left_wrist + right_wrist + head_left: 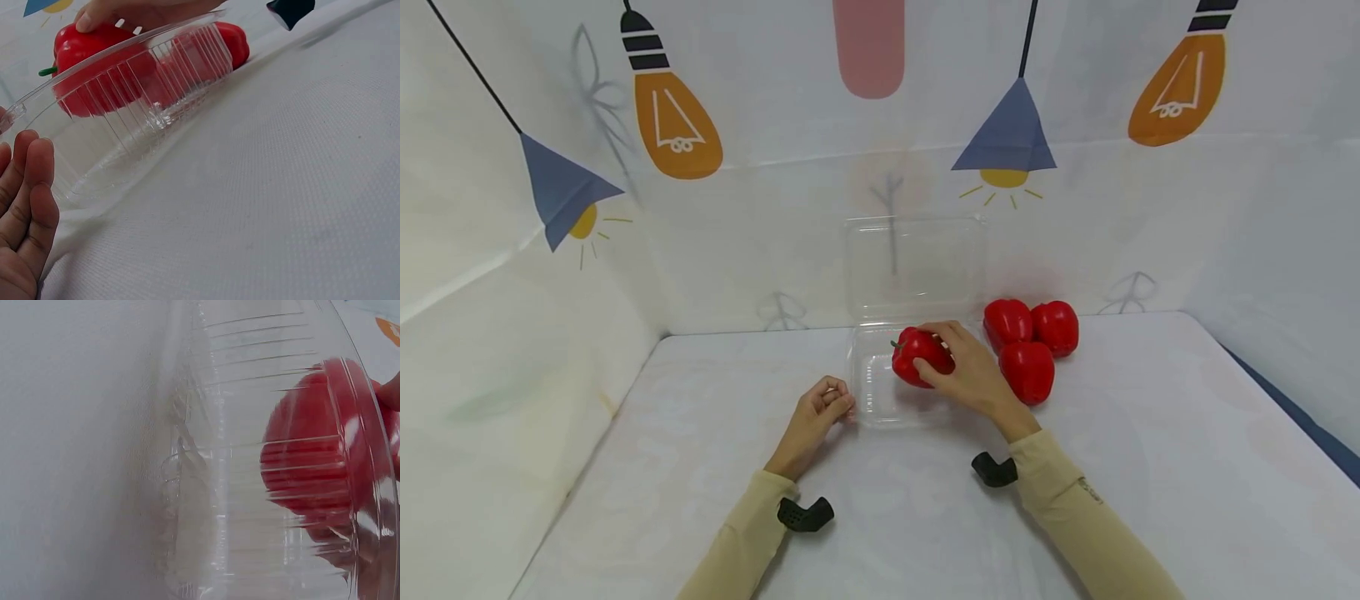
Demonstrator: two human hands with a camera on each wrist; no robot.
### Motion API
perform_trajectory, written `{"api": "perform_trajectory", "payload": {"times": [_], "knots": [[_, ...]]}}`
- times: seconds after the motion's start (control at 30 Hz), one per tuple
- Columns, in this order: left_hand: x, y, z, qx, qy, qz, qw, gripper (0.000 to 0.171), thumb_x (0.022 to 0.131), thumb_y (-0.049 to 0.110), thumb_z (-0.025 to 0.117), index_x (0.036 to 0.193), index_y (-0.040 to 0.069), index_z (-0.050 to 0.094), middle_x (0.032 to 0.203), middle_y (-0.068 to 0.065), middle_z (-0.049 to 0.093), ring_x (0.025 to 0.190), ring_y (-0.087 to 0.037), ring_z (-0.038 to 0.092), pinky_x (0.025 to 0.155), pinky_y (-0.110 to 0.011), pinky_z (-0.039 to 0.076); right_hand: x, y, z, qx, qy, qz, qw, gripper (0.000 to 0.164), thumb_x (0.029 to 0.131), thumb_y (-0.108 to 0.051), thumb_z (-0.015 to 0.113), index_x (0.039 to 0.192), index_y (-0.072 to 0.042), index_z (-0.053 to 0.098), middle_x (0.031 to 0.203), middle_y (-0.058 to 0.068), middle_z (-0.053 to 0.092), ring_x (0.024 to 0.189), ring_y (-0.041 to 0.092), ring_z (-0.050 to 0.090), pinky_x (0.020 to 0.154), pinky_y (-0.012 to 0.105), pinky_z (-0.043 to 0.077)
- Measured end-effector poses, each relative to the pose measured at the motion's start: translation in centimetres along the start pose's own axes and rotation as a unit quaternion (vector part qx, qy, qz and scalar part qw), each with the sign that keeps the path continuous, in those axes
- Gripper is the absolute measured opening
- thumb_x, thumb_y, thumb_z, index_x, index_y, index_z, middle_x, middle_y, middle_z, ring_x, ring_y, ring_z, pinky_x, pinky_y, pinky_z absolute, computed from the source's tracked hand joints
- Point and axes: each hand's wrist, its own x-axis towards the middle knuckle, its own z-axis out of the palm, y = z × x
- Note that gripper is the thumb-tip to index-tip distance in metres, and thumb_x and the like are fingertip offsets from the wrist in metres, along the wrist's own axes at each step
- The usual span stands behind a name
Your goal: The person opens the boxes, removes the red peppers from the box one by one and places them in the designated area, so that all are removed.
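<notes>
A clear plastic clamshell box (874, 407) stands on the table, its lid (917, 265) raised upright against the back wall. My right hand (976, 377) grips a red bell pepper (906, 353) with a green stem, thumb in front and fingers over the top. Through the box's ribbed side, the right wrist view shows the same pepper (306, 450) inside the tray, above its floor. At the near left corner my left hand (817, 417) pinches the box rim; in the left wrist view its other fingers (40, 169) are bent beside the wall.
Three more red bell peppers (1027, 372) are grouped just right of the box. Behind the white table (700, 400) hangs a cloth printed with lamps and bulbs (760, 208). A dark wrist-camera piece (806, 515) sticks out from each sleeve.
</notes>
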Motion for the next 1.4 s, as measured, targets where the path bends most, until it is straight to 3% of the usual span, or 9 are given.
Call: {"api": "perform_trajectory", "payload": {"times": [0.47, 0.77, 1.4], "knots": [[0.0, 0.1, 0.1, 0.000, 0.001, -0.006, 1.0000, 0.015, 0.094, 0.014, 0.058, 0.098, 0.003, 0.048, 0.075, 0.004, 0.058, 0.073, -0.008, 0.056, 0.070, -0.021, 0.050, -0.9, 0.5, -1.5, 0.014, 0.030, 0.021, 0.999, 0.059, 0.080, -0.040, 0.070, 0.132, -0.023, 0.047, 0.124, -0.001, 0.054, 0.104, 0.020, 0.055, 0.079, 0.038, 0.056], [0.0, 0.2, 0.1, -0.007, 0.008, -0.006, 0.9999, 0.014, 0.093, 0.011, 0.058, 0.097, 0.003, 0.048, 0.076, 0.003, 0.059, 0.073, -0.008, 0.056, 0.069, -0.021, 0.050, -1.1, 0.7, -2.7, 0.021, 0.048, 0.013, 0.999, 0.058, 0.081, -0.036, 0.071, 0.131, -0.021, 0.047, 0.124, 0.001, 0.056, 0.107, 0.020, 0.055, 0.081, 0.041, 0.055], [-0.1, 0.0, 0.0, -0.002, 0.001, -0.006, 1.0000, 0.017, 0.094, 0.015, 0.058, 0.098, 0.004, 0.048, 0.078, 0.002, 0.059, 0.074, -0.008, 0.057, 0.070, -0.021, 0.051, -2.1, 1.5, -6.0, 0.029, 0.072, 0.037, 0.996, 0.051, 0.089, -0.039, 0.061, 0.133, -0.017, 0.048, 0.127, 0.007, 0.056, 0.107, 0.026, 0.056, 0.085, 0.048, 0.053]]}}
